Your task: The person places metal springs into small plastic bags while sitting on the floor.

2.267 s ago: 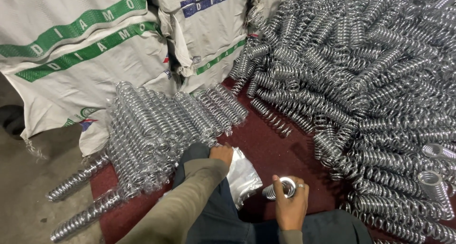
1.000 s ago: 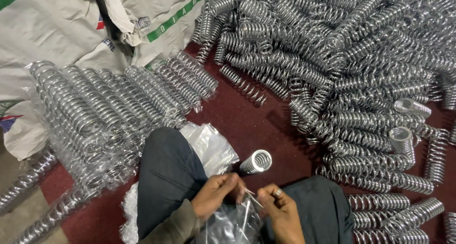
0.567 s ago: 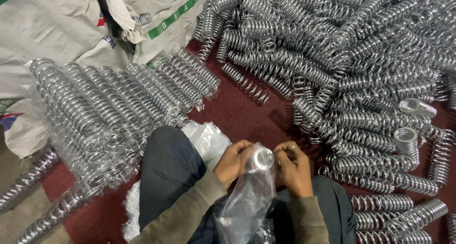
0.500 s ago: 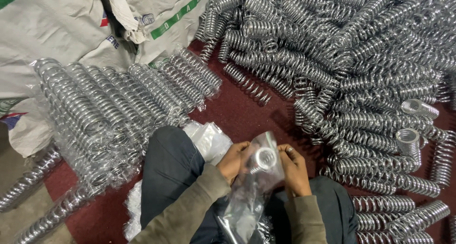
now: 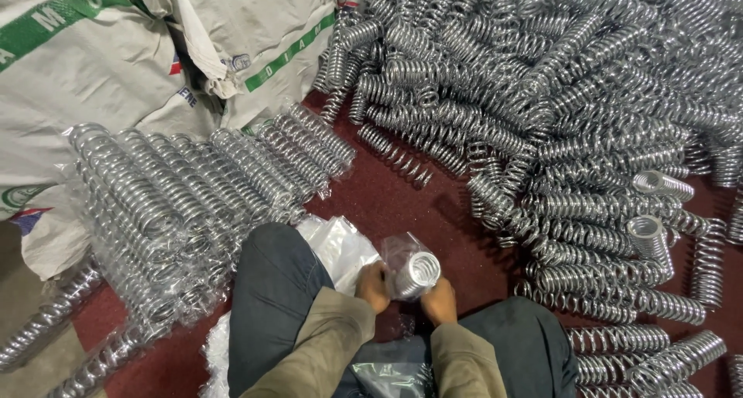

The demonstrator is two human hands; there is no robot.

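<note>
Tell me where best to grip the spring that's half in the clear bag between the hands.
Grip the spring around its coiled sides, just below the open end, coming in from left and right as the left hand and right hand do. It stands end-up toward the camera, and the clear bag around it looks slippery, so pinch across the coils.

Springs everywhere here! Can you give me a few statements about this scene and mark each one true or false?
1. Both hands, left hand and right hand, hold one spring. True.
2. That spring is bare. False: a clear bag covers it.
3. The loose spring pile lies on the person's right. True.
4. The bagged springs on the left are stacked upright. False: they lie flat, side by side.
5. The floor is blue. False: it is dark red.
</note>
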